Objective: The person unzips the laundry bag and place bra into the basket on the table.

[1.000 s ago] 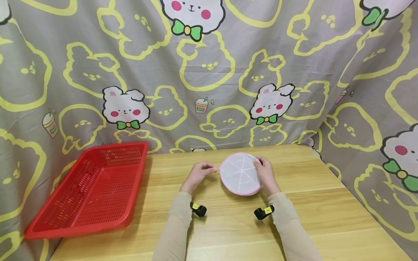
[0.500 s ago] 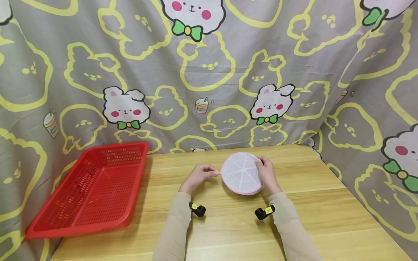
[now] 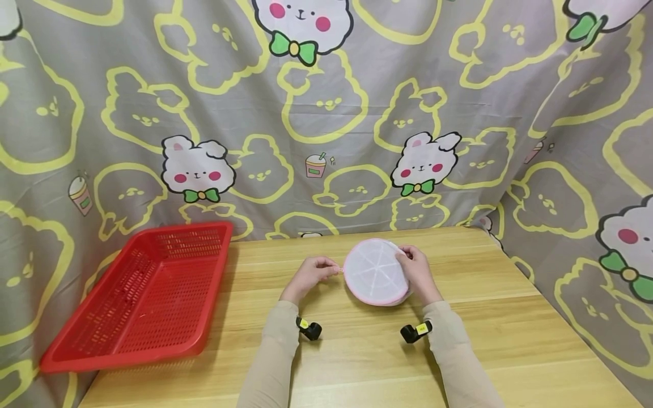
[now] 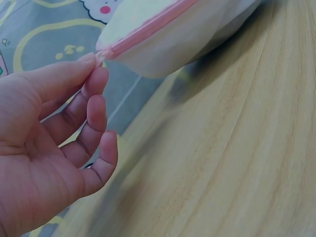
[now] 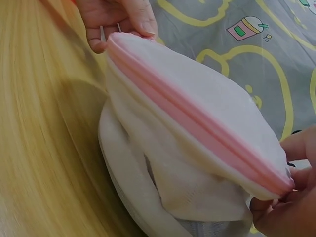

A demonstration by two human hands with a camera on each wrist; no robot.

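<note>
A round white laundry bag with a pink zip round its edge is held up over the table, its lid showing spoke-like seams. At its left edge the left hand pinches a small tab at the zip between thumb and forefinger; in the left wrist view that hand's other fingers curl loosely below. On the opposite side, the right hand grips the rim, thumb on top and fingers partly hidden behind. The right wrist view shows the bag's soft side sagging in folds beneath the zip.
A red plastic basket with slotted walls stands at the left of the wooden table. Behind and to the right hangs a grey curtain printed with rabbits. Each wrist wears a small black camera.
The bag shifts very slightly right, then back left. The left hand sits a touch lower than a second ago, and both hands keep their hold.
</note>
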